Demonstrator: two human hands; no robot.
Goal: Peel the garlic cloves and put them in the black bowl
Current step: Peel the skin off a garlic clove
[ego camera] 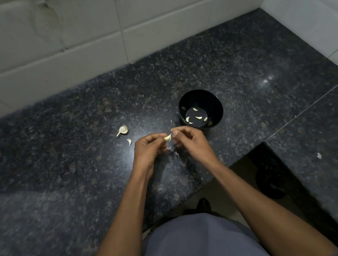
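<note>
Garlic clove (167,137) is lying crosswise between both grips, left hand (148,150) pinching it, right hand (189,141) pinching its skin, black bowl (214,102) sitting just beyond the right.

bowl (214,104) black | cloves (197,117) pale cream | counter (81,161) dark speckled | tiles (44,47) white

polished speckled stone on the desk (80,151), glossy, throwing back a light spot. the bowl (214,102) looks like smooth black plastic with a slight sheen. wall tiles (63,34) pale, smooth, fairly matt. garlic skin (123,130) papery and dry.
</note>
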